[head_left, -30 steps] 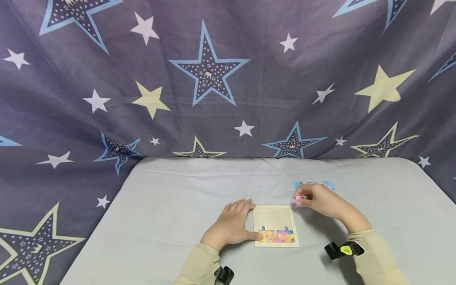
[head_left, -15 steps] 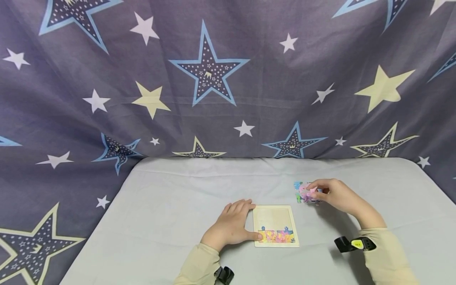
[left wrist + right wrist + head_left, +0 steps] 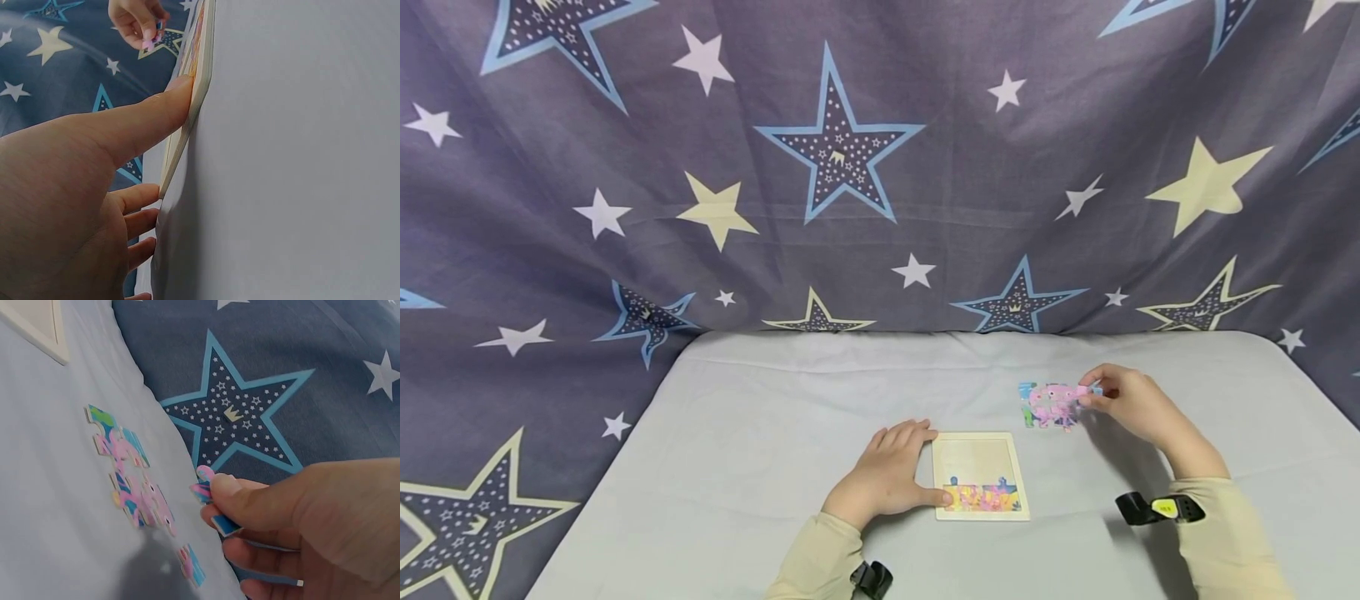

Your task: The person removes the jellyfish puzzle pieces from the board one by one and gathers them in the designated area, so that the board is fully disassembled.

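Observation:
My left hand [image 3: 883, 475] rests along the left edge of a square wooden puzzle tray [image 3: 1017, 467], thumb on its lower left part and fingers spread towards the upper corner. Along the tray's bottom lies a row of joined yellow, pink and blue puzzle pieces [image 3: 985, 498]. Beyond the tray to the right, my right hand [image 3: 1138, 408] pinches a pink and blue puzzle piece [image 3: 201, 491] between thumb and fingers, above the cloth. Several pink, blue and green puzzle pieces [image 3: 147, 497] lie close together beside it. One small piece [image 3: 192, 565] lies apart from them in the right wrist view.
A pale grey cloth [image 3: 775, 400] covers the table. Behind it hangs a dark curtain [image 3: 880, 250] with a star print. Each wrist wears a black strap-on camera, such as the right one [image 3: 1157, 508].
The right hand has moved to the right from beside the tray, across the loose pieces to their right end, with a piece in its fingers. The left hand and tray stay put.

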A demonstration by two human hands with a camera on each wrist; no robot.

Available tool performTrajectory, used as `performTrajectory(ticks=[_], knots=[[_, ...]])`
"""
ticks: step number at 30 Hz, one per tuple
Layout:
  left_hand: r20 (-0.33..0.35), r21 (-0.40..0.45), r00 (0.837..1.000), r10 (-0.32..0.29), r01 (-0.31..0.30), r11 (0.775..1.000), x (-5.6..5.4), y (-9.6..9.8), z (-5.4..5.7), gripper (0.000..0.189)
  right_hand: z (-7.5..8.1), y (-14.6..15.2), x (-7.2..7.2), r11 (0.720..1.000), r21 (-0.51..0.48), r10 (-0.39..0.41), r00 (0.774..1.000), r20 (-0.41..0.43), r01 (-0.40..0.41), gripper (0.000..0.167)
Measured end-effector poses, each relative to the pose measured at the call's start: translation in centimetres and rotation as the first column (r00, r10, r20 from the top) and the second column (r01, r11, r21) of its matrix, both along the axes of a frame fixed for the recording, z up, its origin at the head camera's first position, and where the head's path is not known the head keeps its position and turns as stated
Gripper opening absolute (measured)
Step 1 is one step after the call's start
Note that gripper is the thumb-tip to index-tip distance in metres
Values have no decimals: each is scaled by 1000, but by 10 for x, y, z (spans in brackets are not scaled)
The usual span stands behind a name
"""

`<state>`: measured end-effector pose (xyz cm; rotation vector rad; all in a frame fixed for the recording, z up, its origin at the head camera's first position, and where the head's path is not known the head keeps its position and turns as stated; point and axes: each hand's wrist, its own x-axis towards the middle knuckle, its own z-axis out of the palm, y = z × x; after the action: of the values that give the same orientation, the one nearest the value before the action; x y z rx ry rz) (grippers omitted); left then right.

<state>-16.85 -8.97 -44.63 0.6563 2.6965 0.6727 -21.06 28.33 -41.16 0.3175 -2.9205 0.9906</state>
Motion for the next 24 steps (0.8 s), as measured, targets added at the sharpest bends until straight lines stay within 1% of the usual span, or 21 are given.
performTrajectory(ticks=[4, 9, 11, 18, 24], knots=[[-3, 9, 1000, 6, -6, 1000, -1, 0, -2, 91, 0, 5, 0, 999, -2, -37, 999, 3, 37, 17], [-7, -6, 1000, -9, 9, 1000, 2, 0, 5, 89, -3, 12, 0, 999, -1, -53, 998, 44, 53, 15], [-12, -8, 1000, -10, 10, 1000, 3, 0, 5, 89, -4, 14, 0, 999, 2, -54, 997, 59, 54, 15], [-10, 15, 1000, 4, -4, 1000, -3, 0, -7, 90, -12, 19, -2, 999, 13, -40, 998, 54, 40, 12], [-15, 13, 1000, 1, -1, 1000, -4, 0, -9, 90, -18, 22, -3, 1000, 17, -6, 997, 73, 5, 12]])
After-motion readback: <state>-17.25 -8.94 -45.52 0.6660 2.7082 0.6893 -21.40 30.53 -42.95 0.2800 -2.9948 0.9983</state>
